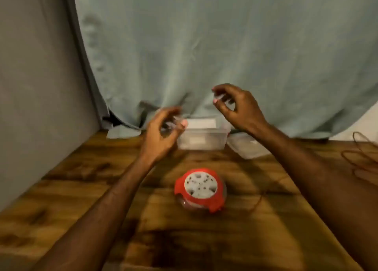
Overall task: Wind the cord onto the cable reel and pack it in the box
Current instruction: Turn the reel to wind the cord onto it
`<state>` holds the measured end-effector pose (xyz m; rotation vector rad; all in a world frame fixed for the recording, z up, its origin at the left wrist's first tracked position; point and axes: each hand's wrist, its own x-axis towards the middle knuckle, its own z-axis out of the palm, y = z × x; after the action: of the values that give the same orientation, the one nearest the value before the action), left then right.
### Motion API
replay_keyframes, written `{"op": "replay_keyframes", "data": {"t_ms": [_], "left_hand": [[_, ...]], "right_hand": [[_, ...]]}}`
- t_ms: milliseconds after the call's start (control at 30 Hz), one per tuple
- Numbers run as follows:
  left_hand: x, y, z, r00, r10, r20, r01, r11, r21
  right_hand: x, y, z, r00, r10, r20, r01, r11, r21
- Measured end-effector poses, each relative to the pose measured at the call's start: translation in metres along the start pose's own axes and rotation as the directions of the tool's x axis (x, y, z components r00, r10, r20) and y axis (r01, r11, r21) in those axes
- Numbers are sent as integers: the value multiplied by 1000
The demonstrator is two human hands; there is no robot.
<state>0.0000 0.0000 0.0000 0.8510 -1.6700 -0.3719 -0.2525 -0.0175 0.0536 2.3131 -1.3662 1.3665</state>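
A red cable reel (199, 189) with a white socket face lies flat on the wooden table (81, 180), in the middle. A thin reddish cord (259, 201) leaves its right side and runs to loose loops at the table's right edge. Behind the reel stands a clear plastic box (202, 142), open at the top. My left hand (162, 134) hovers in front of the box's left corner, fingers loosely curled, nothing visibly in it. Higher up, over the box's right side, my right hand (237, 107) is raised the same way and looks empty. Both hands are blurred.
A clear lid (246, 149) lies flat just right of the box. A pale blue-green curtain (204, 55) hangs behind the table and touches its back edge. A grey wall (30, 86) borders the left side.
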Motion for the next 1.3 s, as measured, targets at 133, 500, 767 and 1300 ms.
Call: {"op": "replay_keyframes", "data": {"t_ms": [133,500,767,1300], "left_hand": [[-68,-33,13,745,-130,655,136,990,41],[-96,-98,53,720,-337,607,78,908,412],[-84,-115,57,666,-371,647,99,904,416],[-90,-98,70,796,-318,516,98,908,408]], "right_hand": [[-40,21,42,820,57,569,-86,996,25],[-102,63,90,647,17,762,-218,962,164],[-108,77,88,650,15,760,-223,959,172],[-107,42,114,787,264,558,-175,962,-208]]}}
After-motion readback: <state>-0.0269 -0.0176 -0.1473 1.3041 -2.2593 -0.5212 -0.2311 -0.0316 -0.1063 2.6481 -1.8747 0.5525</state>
